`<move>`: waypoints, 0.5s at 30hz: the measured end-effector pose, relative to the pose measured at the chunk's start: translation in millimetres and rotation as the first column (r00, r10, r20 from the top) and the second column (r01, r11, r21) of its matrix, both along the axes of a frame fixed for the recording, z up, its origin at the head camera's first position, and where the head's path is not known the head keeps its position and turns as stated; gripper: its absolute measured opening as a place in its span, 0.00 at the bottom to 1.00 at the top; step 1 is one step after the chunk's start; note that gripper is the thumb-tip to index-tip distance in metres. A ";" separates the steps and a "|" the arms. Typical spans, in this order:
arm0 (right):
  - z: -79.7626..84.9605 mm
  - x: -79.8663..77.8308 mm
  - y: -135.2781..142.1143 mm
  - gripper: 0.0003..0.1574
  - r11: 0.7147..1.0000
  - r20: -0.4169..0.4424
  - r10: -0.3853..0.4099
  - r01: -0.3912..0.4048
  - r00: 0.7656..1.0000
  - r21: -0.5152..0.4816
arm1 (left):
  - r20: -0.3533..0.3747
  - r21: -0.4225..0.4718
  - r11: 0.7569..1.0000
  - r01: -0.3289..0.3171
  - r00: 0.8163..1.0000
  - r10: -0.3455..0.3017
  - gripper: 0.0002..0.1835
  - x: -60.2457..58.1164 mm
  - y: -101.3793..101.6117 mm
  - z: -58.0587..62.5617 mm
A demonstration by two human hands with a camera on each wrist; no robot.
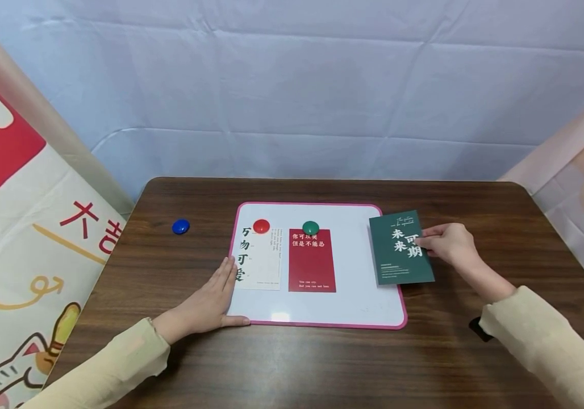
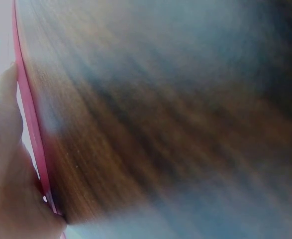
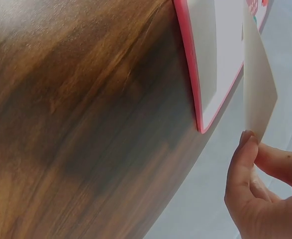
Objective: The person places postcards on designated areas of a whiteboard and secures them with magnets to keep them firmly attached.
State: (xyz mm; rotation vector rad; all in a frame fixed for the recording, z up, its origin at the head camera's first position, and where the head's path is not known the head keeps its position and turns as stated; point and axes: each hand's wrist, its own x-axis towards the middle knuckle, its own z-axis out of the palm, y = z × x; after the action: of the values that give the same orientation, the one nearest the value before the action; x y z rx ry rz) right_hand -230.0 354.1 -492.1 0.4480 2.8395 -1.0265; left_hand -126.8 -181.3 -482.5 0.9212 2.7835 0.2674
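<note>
A whiteboard (image 1: 358, 307) with a pink rim lies on the table. My left hand (image 1: 210, 301) rests against its lower left corner, fingers straight along the left edge and thumb by the bottom edge. My right hand (image 1: 450, 244) pinches a dark green card (image 1: 399, 267) with white writing by its right edge; in the right wrist view the card (image 3: 260, 94) is raised and tilted over the board. On the board are a white card (image 1: 266, 267) topped by a red round magnet (image 1: 261, 226) and a red card (image 1: 312, 267) topped by a green round magnet (image 1: 310, 228).
A blue round magnet (image 1: 180, 226) sits on the wooden table (image 1: 322, 369), left of the board. Behind the table hangs a pale cloth (image 1: 302, 91). Printed cloth (image 1: 26, 227) with drawings hangs at the left side, and another at the right.
</note>
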 end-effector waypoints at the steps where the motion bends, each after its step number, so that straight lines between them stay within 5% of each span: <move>1: 9.4 3.5 -7.2 0.33 1.000 0.013 -0.014 0.015 1.000 -0.015 | 0.002 0.002 1.000 0.000 1.000 0.000 0.61 -0.1 0.0 0.1; 8: 87.0 35.1 -65.6 0.27 0.996 0.081 0.032 -0.025 0.996 -0.086 | 0.005 0.005 1.000 -0.005 1.000 0.005 0.62 -0.2 0.1 -0.4; 15: 106.1 46.5 -92.2 0.24 0.996 0.074 0.056 -0.050 0.996 -0.073 | 0.001 0.010 1.000 -0.008 1.000 0.008 0.62 -0.4 -0.9 -2.7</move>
State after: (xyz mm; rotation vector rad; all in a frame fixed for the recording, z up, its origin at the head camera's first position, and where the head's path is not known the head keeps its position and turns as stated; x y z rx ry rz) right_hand -183.4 261.9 -386.1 0.3944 2.7232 -1.0730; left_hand -127.2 -182.2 -485.2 0.9122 2.7882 0.2830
